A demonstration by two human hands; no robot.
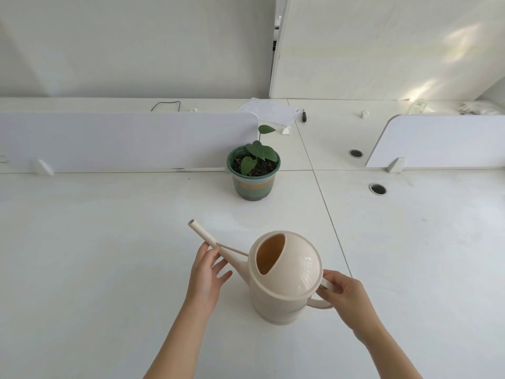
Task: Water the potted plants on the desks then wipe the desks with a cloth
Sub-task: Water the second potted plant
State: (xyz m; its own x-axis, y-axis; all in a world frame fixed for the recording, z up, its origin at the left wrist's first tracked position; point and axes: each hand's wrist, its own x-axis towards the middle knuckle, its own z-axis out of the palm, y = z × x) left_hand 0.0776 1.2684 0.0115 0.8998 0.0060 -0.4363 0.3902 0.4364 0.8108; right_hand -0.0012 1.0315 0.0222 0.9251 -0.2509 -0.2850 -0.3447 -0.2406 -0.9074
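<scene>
A cream plastic watering can (287, 280) stands on the white desk (109, 255) near me, its long spout pointing up and to the left. My right hand (345, 295) grips the can's handle on its right side. My left hand (207, 274) touches the spout from below with relaxed, fairly straight fingers. A small green-leaved plant in a green and orange striped pot (253, 173) sits farther back at the desk's rear edge, beside the end of a divider. No cloth is in view.
White divider panels (123, 140) (442, 140) stand along the back of the desks. Two round cable holes (378, 189) (355, 153) lie to the right. On the far desk are papers (273, 112), a black pen (304, 116) and a black cable (166, 105).
</scene>
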